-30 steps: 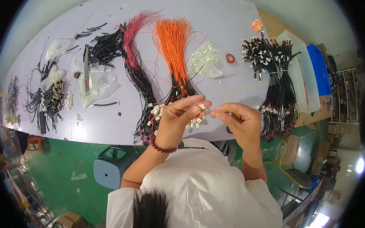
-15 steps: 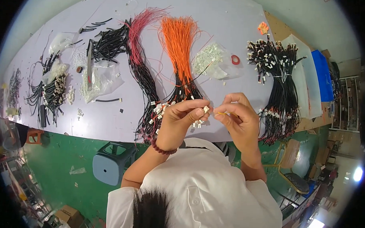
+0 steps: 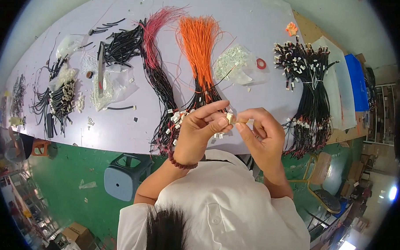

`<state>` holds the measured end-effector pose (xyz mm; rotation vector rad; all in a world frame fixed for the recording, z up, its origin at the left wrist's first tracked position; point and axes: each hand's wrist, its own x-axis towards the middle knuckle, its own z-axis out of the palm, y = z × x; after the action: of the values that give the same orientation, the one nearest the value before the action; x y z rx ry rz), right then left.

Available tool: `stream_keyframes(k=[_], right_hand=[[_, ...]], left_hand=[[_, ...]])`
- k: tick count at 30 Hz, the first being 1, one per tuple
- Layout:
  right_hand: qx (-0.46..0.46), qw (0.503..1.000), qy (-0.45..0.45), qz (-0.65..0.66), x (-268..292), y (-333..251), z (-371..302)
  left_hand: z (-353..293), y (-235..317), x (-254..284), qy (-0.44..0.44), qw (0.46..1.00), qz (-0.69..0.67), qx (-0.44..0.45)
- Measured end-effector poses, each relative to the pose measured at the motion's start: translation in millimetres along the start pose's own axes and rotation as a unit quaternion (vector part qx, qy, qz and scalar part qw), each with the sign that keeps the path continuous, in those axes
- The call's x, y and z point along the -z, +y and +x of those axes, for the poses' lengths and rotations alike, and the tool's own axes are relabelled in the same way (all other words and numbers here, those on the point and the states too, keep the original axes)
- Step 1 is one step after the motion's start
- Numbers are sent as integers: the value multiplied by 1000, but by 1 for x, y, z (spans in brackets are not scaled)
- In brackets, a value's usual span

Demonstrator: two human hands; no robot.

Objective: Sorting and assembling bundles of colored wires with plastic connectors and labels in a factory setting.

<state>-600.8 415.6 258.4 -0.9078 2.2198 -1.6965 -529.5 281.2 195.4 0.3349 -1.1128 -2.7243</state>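
Between thumb and index finger, my left hand (image 3: 197,133) pinches a small white plug connector (image 3: 229,117). Just to its right, my right hand (image 3: 265,138) is closed in a pinch on a thin yellow-orange wire (image 3: 244,121), mostly hidden by the fingers. Those fingertips are almost against the connector; whether the wire enters it cannot be made out. Under and behind my left hand lie white connectors (image 3: 177,117) on the ends of black wires. An orange wire bundle (image 3: 198,41) spreads out beyond my hands, with a pink-and-black bundle (image 3: 159,79) to its left.
A bag of small clear pieces (image 3: 232,64) lies beside a red tape roll (image 3: 260,63). At the right is a tied black harness bundle (image 3: 313,93). Farther left are black tubes (image 3: 123,45), a metal ruler (image 3: 100,71) and another harness pile (image 3: 62,96). A stool (image 3: 121,179) stands below the table edge.
My right fingertips have moved close to the connector, and less of the yellow-orange wire shows. My left index finger is raised and straighter. The whole view has shifted slightly.
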Motion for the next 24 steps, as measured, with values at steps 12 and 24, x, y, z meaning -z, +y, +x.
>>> stream_keyframes(k=[12,24], right_hand=[[99,992,47,-70,-6,4,-6],[269,952,13,-149,-2,14,-7]], left_hand=[[-2,3,2,-19,994,-98,46],[-4,8,3,-22,989,-118,89]])
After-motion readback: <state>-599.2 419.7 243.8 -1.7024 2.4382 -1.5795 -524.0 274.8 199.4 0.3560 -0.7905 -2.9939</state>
